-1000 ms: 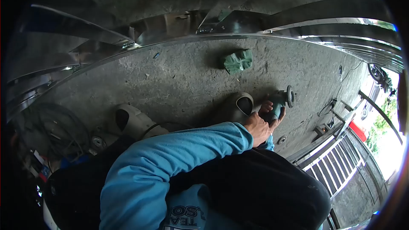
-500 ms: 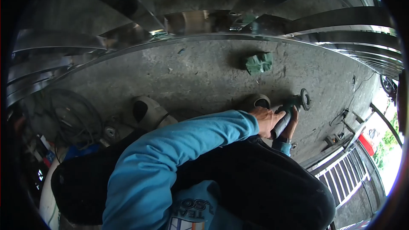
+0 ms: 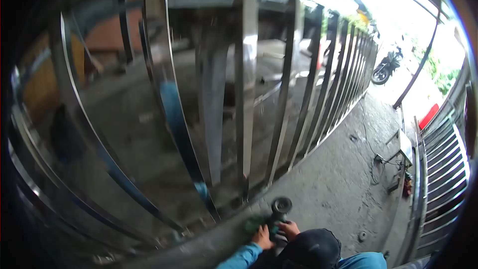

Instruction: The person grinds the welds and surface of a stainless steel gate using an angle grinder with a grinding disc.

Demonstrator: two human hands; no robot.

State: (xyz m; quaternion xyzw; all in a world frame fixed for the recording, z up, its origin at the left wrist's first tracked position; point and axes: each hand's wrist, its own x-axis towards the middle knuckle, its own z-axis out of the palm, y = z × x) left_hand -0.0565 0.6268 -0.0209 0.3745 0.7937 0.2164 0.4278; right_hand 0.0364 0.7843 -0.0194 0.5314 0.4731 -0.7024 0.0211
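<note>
Low in the view, both my hands are on an angle grinder [image 3: 277,218] with a dark green head. Its round disc [image 3: 282,204] points away from me, near the foot of a shiny metal railing [image 3: 247,69]. My left hand [image 3: 263,238] is closed around the grinder's left side. On the other side my right hand [image 3: 289,229] grips the tool, its fingers partly hidden behind my dark-clothed knee [image 3: 313,249]. A green crumpled bundle [image 3: 253,224] lies on the floor just beyond my left hand.
Tall railing bars run from the left towards the far right. A small metal stand [image 3: 401,147] and a black cable [image 3: 369,124] are on the right. A round part [image 3: 362,236] lies on the concrete floor. Another barred panel [image 3: 443,189] leans at the right edge; a motorcycle [image 3: 387,67] stands far back.
My view has swung up and to the right, bringing the upright railing into sight. Both hands, still on the grinder, now appear lower in the view and nearer the green bundle.
</note>
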